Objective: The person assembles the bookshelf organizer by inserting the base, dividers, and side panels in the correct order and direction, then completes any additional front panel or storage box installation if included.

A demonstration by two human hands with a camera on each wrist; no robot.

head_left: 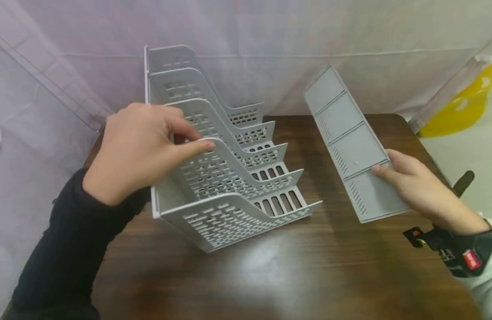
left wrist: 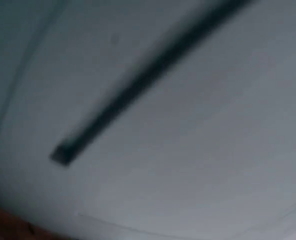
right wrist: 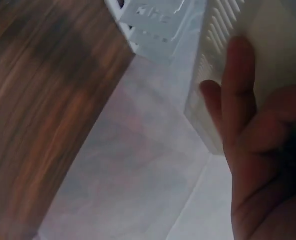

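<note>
A grey plastic file rack (head_left: 226,153) with several upright, slotted dividers stands on the table, left of middle in the head view. My left hand (head_left: 130,151) pinches the top edge of one divider between thumb and fingers. On the right, my right hand (head_left: 414,182) grips the lower end of a long grey panel (head_left: 355,129), tilted and held above the table. Ridges cross the panel, and small slots run along one side. In the right wrist view, fingers (right wrist: 240,75) lie against the panel's back. A blurred pale surface (left wrist: 187,140) with a dark slot fills the left wrist view.
The dark wooden table (head_left: 246,284) lies under both hands. White sheeting (head_left: 270,31) hangs behind and at the left. A yellow shape (head_left: 462,111) shows at the far right, beyond the table, with a dark rounded object (head_left: 464,183) below it.
</note>
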